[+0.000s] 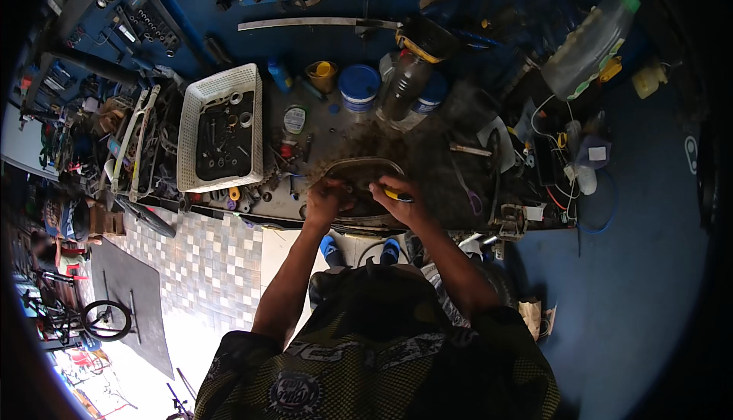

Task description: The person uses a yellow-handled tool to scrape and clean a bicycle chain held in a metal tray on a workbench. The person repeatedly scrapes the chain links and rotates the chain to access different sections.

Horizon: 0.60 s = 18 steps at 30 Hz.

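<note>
Both my hands work over a dark, round-edged tray [365, 161] at the front edge of the workbench. My left hand [328, 200] is closed at the tray's left side, its fingers curled around something small that I cannot make out. In my right hand [400, 205] is a slim tool with a yellow-and-black handle [397, 195], gripped near the tray's right side. The working end of this tool is too dark and small to tell. Between the two hands the tray's bottom is in shadow.
A white plastic basket [256, 114] with small metal parts stands to the left. Behind are blue-lidded tubs [359, 84] and a dark bottle [405, 88]. Purple-handled scissors [475, 202] lie right, near cables and a phone. Bicycle parts [137, 141] crowd the far left.
</note>
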### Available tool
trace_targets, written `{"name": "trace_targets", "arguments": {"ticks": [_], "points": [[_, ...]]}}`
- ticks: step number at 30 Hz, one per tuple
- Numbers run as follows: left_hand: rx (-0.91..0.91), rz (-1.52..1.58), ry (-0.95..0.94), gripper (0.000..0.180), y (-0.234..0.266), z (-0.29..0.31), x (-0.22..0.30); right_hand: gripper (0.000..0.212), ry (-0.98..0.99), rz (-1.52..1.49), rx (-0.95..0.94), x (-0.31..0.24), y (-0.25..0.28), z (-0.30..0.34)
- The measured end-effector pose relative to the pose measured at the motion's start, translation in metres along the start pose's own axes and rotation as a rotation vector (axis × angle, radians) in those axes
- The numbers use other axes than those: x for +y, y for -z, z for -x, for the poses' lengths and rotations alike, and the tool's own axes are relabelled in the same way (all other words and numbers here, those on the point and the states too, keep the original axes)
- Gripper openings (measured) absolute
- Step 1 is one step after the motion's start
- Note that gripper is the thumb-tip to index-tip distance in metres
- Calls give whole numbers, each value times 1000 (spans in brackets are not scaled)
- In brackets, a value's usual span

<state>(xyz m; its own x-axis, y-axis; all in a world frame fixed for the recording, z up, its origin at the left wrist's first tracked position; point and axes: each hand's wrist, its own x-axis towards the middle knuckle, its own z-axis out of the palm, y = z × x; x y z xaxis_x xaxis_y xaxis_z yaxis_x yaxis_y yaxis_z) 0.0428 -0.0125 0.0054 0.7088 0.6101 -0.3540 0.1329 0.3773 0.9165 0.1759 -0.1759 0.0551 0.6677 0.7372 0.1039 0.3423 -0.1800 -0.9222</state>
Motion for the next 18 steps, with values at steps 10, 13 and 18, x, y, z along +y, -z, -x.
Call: {"name": "trace_targets", "arguments": {"ticks": [10,13,18], "points": [[5,-123,-46,18,-4,8,9,19,256,2,-89,-14,11,2],[-31,-88,-27,18,-5,8,10,15,161,43,-24,-17,14,1],[-12,-265,-95,22,-4,5,10,13,341,24,-107,-14,17,3]]}}
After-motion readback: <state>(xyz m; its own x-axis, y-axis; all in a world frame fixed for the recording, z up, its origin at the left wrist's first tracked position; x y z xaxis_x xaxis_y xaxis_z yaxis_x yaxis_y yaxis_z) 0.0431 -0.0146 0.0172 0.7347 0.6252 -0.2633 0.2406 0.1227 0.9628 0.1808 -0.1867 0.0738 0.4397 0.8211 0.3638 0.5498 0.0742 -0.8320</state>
